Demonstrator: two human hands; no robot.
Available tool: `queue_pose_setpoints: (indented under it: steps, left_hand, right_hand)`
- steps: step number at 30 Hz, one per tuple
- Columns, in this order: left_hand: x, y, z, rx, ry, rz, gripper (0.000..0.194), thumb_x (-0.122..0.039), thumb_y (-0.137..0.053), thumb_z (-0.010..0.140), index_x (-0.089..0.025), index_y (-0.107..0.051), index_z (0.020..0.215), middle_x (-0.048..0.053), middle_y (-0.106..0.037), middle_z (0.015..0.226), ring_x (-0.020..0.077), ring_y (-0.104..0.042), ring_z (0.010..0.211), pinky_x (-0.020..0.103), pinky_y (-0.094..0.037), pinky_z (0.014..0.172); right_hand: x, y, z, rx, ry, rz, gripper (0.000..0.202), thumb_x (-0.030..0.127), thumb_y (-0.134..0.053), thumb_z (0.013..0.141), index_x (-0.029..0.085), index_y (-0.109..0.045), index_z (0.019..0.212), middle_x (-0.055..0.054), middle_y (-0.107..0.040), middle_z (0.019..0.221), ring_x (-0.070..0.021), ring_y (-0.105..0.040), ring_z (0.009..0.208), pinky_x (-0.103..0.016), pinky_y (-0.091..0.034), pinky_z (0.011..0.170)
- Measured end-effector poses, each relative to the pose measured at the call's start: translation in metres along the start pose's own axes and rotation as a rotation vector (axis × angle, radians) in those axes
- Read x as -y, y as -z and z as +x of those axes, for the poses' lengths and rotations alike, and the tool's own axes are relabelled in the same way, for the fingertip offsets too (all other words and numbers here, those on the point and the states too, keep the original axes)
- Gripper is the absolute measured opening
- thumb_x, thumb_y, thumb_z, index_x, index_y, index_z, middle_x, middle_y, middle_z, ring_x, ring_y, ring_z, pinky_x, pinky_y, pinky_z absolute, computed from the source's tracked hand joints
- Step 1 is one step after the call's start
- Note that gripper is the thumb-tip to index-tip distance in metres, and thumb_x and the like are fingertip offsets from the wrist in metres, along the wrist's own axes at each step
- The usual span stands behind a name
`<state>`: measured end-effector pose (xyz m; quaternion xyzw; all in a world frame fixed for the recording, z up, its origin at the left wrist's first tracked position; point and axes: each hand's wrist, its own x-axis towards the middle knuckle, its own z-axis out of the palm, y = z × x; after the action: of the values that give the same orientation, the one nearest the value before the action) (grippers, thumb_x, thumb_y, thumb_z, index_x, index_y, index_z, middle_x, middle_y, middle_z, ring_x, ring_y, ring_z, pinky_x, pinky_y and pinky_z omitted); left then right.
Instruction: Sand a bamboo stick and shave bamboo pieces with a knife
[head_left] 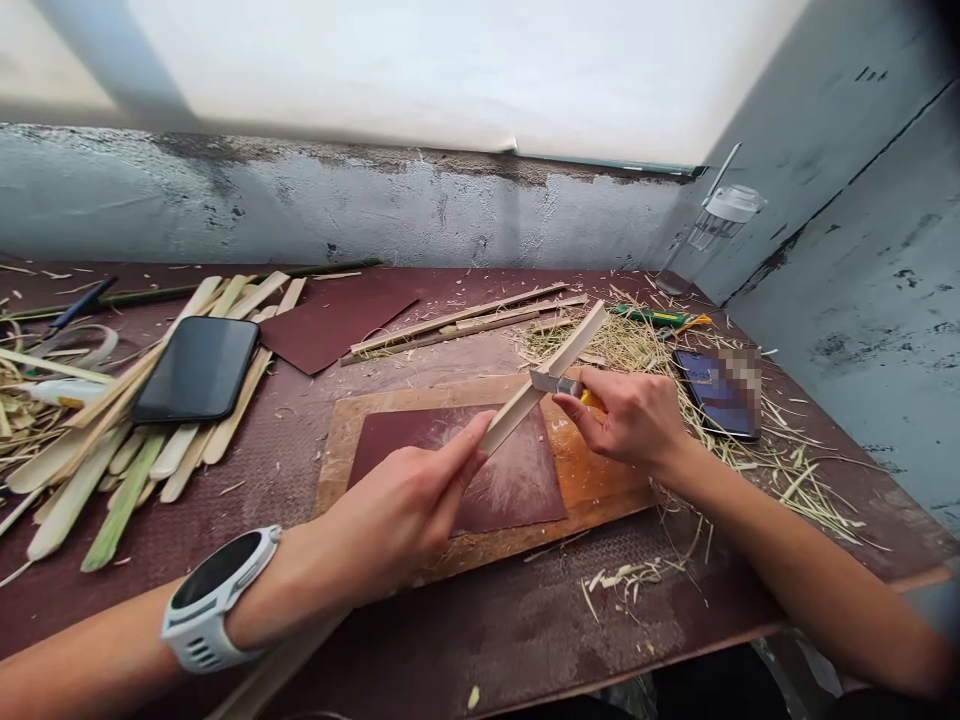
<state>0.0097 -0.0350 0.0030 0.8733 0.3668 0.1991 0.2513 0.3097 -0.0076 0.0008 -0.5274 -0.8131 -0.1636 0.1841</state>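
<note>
My left hand, with a white watch on its wrist, is closed round a pale bamboo strip. The strip slants up to the right, and its other end shows below my left forearm. My right hand grips a yellow-handled utility knife, whose blade lies against the strip a little beyond my left fingers. Beneath both hands are a dark red sheet of sandpaper with pale dust and a wooden board.
Bamboo strips are piled at the left under a black phone. Another sandpaper sheet lies behind. Shavings heap at the right around a green cutter and a second phone. A clear cup stands in the back corner.
</note>
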Motion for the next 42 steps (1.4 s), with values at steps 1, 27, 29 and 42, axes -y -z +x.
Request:
queue_pose_setpoints:
  steps: [1,27,29,42]
  left_hand:
    - [-0.002,0.003,-0.001,0.003,0.027,-0.022,0.049,-0.029,-0.04,0.11,-0.014,-0.05,0.155,0.004,-0.07,0.082,0.0168,-0.064,0.067,0.026,-0.045,0.064]
    - [-0.003,0.001,0.009,0.024,0.161,-0.25,0.053,-0.043,-0.042,0.109,-0.016,-0.053,0.153,-0.002,-0.054,0.063,0.0142,-0.049,0.054,0.024,-0.036,0.054]
    - [-0.001,0.003,0.01,0.116,0.256,-0.401,0.058,-0.051,-0.039,0.11,-0.016,-0.049,0.155,-0.005,-0.05,0.06,0.0132,-0.046,0.05,0.022,-0.035,0.048]
    - [-0.004,0.0,0.002,-0.09,-0.009,-0.071,0.049,-0.025,-0.043,0.11,-0.011,-0.046,0.157,-0.01,-0.038,0.055,0.0106,-0.034,0.044,0.027,-0.025,0.048]
  right_hand:
    - [-0.006,0.0,0.001,0.012,-0.025,0.009,0.051,0.066,-0.047,0.101,0.023,-0.068,0.082,-0.001,-0.063,0.061,-0.0155,-0.054,0.051,-0.03,-0.022,0.051]
    - [-0.01,-0.003,-0.004,0.053,0.016,-0.023,0.051,0.066,-0.047,0.102,0.023,-0.069,0.083,-0.001,-0.064,0.062,-0.0156,-0.056,0.052,-0.03,-0.019,0.051]
    - [-0.014,-0.004,-0.002,0.078,0.006,-0.023,0.052,0.067,-0.047,0.101,0.024,-0.069,0.084,-0.001,-0.066,0.064,-0.0158,-0.056,0.053,-0.03,-0.019,0.052]
    - [-0.019,0.013,-0.006,-0.048,-0.157,0.1,0.051,0.064,-0.046,0.102,0.023,-0.058,0.076,0.001,-0.054,0.055,-0.0145,-0.05,0.049,-0.029,-0.026,0.053]
